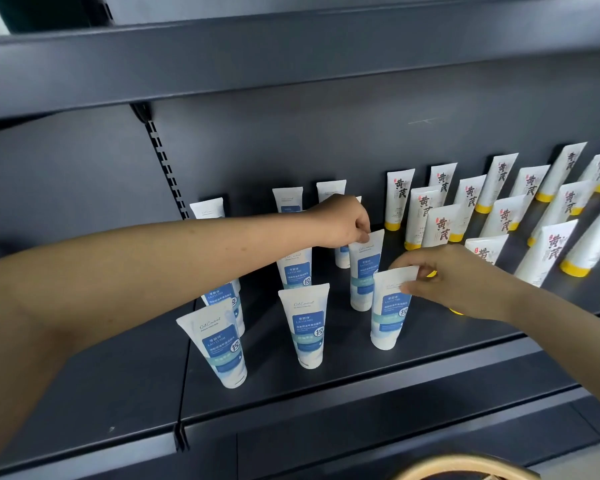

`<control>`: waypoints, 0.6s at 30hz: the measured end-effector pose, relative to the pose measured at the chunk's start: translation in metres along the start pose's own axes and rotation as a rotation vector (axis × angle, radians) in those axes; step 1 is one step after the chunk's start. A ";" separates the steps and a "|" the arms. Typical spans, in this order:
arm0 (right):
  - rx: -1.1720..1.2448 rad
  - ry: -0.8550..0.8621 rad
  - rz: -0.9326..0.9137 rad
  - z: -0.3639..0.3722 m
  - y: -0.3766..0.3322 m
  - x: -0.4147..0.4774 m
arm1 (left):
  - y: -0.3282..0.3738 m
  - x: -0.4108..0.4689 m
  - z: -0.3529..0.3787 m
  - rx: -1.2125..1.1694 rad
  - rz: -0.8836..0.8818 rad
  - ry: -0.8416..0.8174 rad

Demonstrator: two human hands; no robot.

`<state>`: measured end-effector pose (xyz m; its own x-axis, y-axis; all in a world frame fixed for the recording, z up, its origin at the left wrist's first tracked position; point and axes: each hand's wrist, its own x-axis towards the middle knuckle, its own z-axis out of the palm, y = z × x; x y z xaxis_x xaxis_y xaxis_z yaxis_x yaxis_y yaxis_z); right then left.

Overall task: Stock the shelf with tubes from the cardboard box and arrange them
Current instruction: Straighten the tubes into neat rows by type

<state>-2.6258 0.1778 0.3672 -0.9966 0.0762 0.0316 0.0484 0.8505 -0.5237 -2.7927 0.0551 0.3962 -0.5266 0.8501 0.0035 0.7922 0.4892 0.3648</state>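
Observation:
Several white tubes with blue labels stand cap-down on the dark shelf (326,386). My left hand (343,221) reaches across and pinches the top edge of a middle-row blue tube (364,271). My right hand (454,282) pinches the top edge of the front right blue tube (388,310). Two more blue tubes stand at the front, one at the left (219,344) and one in the middle (307,327). Others stand behind my left forearm, partly hidden. The cardboard box is out of view.
To the right, several white tubes with yellow caps (426,216) stand in rows, reaching the frame's right edge. An upper shelf (257,64) overhangs. A slotted upright (163,161) divides the back panel. A round tan rim (465,465) shows at the bottom edge.

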 end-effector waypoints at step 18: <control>0.003 0.042 -0.104 -0.009 -0.025 0.010 | -0.030 -0.076 -0.038 -0.176 -0.040 0.120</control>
<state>-2.6360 0.1620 0.3878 -0.9925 0.0093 0.1215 -0.0555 0.8534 -0.5183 -2.7888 -0.0314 0.4206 -0.5981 0.7960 0.0928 0.7092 0.4717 0.5240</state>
